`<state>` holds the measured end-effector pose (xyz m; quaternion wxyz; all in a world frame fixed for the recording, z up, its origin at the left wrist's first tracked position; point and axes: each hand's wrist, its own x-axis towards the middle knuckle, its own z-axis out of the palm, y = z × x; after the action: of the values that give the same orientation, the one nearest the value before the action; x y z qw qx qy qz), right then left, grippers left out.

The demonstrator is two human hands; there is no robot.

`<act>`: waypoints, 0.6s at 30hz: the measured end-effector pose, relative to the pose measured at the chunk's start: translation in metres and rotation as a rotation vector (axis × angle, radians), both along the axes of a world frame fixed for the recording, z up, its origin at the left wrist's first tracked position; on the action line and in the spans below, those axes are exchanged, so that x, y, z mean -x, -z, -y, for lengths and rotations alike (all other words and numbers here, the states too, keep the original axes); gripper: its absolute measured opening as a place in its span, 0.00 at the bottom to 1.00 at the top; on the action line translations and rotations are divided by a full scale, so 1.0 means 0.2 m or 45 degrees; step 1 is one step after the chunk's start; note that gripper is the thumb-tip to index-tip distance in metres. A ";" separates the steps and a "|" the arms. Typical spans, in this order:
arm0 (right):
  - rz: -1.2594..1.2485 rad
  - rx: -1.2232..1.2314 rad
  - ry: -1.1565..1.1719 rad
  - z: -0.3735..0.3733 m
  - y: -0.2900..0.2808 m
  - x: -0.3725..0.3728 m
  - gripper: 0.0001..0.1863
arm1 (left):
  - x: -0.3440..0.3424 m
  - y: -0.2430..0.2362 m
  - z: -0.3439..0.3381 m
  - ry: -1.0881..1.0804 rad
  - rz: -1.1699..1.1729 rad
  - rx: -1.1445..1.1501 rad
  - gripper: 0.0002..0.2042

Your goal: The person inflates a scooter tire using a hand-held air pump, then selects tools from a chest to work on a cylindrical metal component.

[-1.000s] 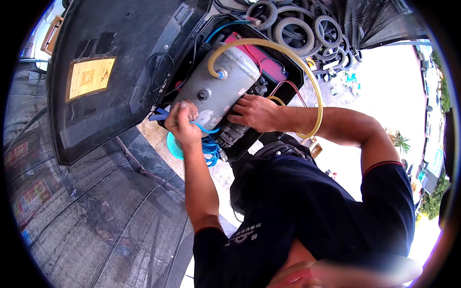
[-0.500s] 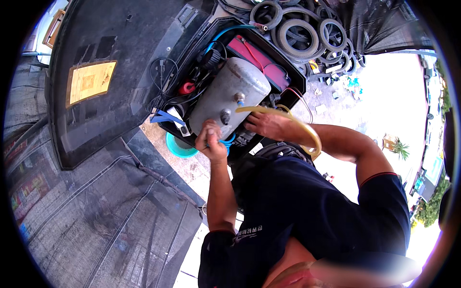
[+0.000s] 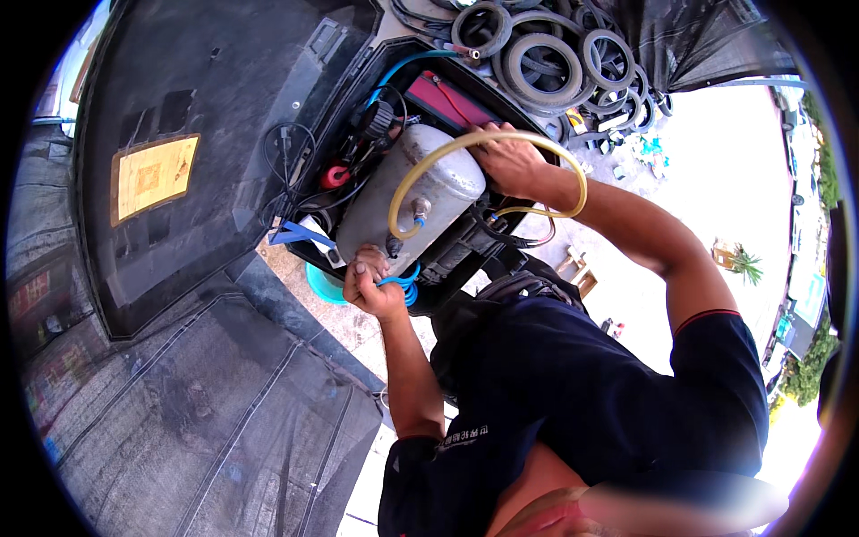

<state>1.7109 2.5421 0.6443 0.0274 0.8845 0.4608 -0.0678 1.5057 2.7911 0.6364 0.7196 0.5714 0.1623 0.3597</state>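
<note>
A grey metal air tank (image 3: 367, 208) lies in an open black box (image 3: 394, 63). My left hand (image 3: 369, 285) is closed against the tank's near end, beside a coil of blue hose (image 3: 412, 285). What lies inside those fingers is hidden. My right hand (image 3: 512, 163) bends its fingers round the tank's far end, close to a red-topped case (image 3: 445, 97). From a fitting (image 3: 420, 208) on the tank, a yellowish hose (image 3: 465, 140) arches over the right wrist and back down beside the tank. A dark machine part (image 3: 452, 255) sits beside the tank.
The box's large black lid (image 3: 228, 134) leans open at the left. Black cables (image 3: 291, 148), a red bottle-like object (image 3: 335, 175) and blue strips (image 3: 300, 233) lie near the hinge side. A turquoise basin (image 3: 324, 285) stands below. Old tyres (image 3: 541, 72) are piled beyond.
My right hand has moved away from beside the tank's fitting to its far end. The yellow hose now arches higher over the tank. My left hand keeps its place at the near end.
</note>
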 end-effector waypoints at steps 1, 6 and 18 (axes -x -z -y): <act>0.060 -0.037 -0.075 -0.02 -0.01 -0.02 0.32 | 0.01 -0.01 -0.01 -0.014 0.006 -0.032 0.16; 0.104 -0.148 0.061 -0.05 -0.30 -0.14 0.23 | 0.03 0.00 -0.04 0.003 0.024 -0.042 0.15; -0.043 0.372 -0.014 -0.31 -0.04 -0.38 0.05 | 0.03 0.02 -0.05 0.100 0.079 -0.032 0.14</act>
<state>1.7874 2.6039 0.6529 0.1487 0.8673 0.4511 -0.1488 1.4990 2.8019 0.6324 0.7307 0.5749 0.1128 0.3505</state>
